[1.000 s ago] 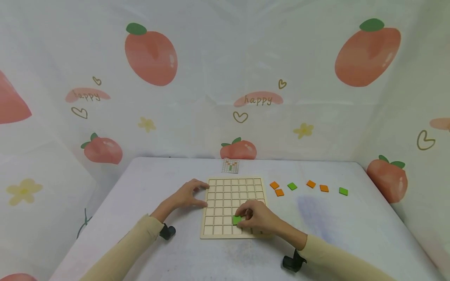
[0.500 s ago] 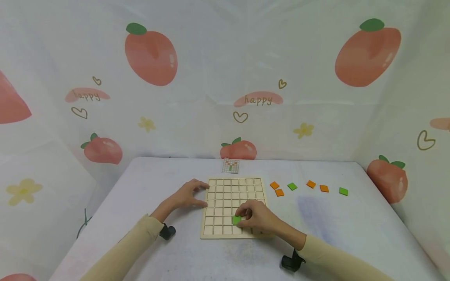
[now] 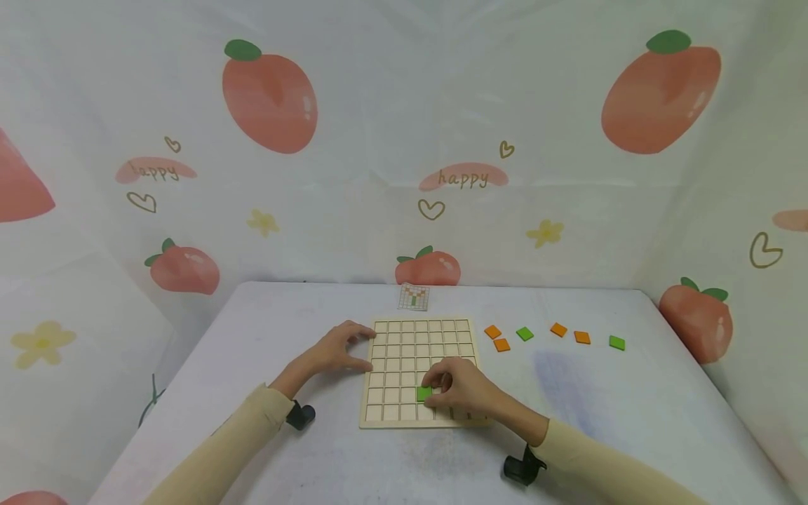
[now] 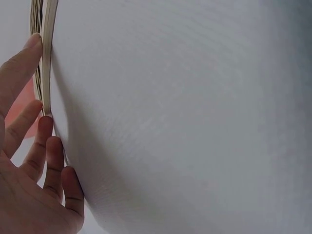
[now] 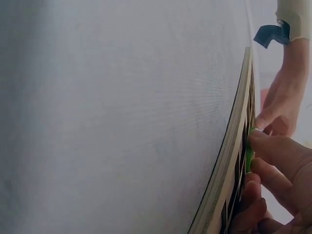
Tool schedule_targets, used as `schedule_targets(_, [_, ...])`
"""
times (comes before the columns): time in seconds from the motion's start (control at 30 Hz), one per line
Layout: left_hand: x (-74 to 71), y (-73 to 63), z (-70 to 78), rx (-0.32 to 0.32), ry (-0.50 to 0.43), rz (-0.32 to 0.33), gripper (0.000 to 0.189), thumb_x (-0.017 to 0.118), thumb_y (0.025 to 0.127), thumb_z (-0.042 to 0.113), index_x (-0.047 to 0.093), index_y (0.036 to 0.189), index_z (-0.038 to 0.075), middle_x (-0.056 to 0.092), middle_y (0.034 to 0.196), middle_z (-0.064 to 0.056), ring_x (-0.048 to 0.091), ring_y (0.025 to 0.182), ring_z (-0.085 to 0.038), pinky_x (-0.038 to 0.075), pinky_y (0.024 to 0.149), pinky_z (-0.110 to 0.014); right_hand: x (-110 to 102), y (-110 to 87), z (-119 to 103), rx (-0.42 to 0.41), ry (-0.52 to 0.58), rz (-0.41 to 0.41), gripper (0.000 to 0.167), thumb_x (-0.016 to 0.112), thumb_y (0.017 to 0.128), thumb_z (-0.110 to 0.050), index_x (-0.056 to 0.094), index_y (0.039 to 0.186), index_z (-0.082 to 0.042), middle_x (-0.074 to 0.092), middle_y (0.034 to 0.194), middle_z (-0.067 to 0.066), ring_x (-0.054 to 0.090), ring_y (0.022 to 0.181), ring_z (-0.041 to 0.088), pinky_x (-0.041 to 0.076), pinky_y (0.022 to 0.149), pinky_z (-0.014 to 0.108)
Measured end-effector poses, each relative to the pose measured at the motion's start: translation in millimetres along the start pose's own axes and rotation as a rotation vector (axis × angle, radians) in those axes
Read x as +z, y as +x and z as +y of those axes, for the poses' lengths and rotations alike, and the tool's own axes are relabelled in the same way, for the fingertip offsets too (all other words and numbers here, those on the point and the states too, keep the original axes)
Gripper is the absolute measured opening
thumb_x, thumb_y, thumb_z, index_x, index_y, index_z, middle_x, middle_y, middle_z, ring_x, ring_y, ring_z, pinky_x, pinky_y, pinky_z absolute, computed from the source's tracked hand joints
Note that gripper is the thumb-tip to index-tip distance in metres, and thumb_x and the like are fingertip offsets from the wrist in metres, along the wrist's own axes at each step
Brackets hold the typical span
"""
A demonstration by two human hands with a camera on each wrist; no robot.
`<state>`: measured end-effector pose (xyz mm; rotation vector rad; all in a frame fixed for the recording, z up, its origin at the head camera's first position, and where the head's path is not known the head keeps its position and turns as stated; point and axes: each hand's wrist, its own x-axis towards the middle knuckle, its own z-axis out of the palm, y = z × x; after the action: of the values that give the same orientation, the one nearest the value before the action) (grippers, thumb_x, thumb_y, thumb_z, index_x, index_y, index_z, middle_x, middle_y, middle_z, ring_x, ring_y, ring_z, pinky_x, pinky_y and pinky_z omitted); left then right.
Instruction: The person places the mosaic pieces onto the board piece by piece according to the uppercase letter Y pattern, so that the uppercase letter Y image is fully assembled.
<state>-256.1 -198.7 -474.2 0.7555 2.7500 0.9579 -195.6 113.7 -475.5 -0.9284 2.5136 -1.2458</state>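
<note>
A pale wooden board with a grid of square cells lies on the table. My right hand pinches a green square tile between thumb and fingers, low in the grid near the middle column. In the right wrist view the tile appears edge-on, right at the board's face. My left hand touches the board's left edge, thumb and fingers spread along it. The left wrist view shows the thumb tip at the board's rim, the other fingers relaxed below it. My right hand covers some lower-right cells.
To the right of the board lie several loose tiles, among them an orange tile, a green tile and a far-right green tile. Behind the board lies a small printed grid card with coloured squares. A patterned curtain hangs behind the table.
Almost nothing differs. The right wrist has shifted very slightly left, the green tile remaining at the same cell; the left hand stays at the board's edge.
</note>
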Motion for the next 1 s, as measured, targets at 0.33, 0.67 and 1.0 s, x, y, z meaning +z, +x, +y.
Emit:
schedule_targets(0.33, [-1.4, -0.7, 3.7, -0.017, 0.009, -0.008, 0.063, 0.090, 0.079, 0.025, 0.063, 0.132, 0.005, 0.058, 0.126, -0.013, 0.055, 0.115, -0.034, 0.045, 0.099, -0.050, -0.7, 0.4, 0.7, 0.001, 0.013, -0.001, 0.016, 0.086, 0.082, -0.012, 0.077, 0.095, -0.012, 0.065, 0.082, -0.006, 0.055, 0.069, 0.009, 0.050, 0.064, 0.026])
schedule_targets(0.67, [-1.7, 0.1, 2.3, 0.001, 0.008, -0.004, 0.062, 0.090, 0.079, 0.024, 0.063, 0.131, 0.004, 0.058, 0.123, -0.012, 0.055, 0.114, -0.035, 0.044, 0.100, -0.052, -0.7, 1.8, -1.2, -0.009, 0.036, 0.004, 0.013, 0.085, 0.083, -0.010, 0.077, 0.092, -0.010, 0.064, 0.083, -0.005, 0.056, 0.069, 0.010, 0.050, 0.065, 0.026])
schedule_targets(1.0, [-1.7, 0.0, 2.3, -0.006, 0.008, -0.011, 0.062, 0.090, 0.079, 0.025, 0.063, 0.131, 0.004, 0.058, 0.124, -0.012, 0.054, 0.115, -0.035, 0.045, 0.100, -0.051, -4.1, 0.0, -0.1, -0.015, 0.068, -0.010, 0.013, 0.085, 0.084, -0.011, 0.076, 0.094, -0.009, 0.066, 0.084, -0.006, 0.056, 0.069, 0.010, 0.049, 0.063, 0.025])
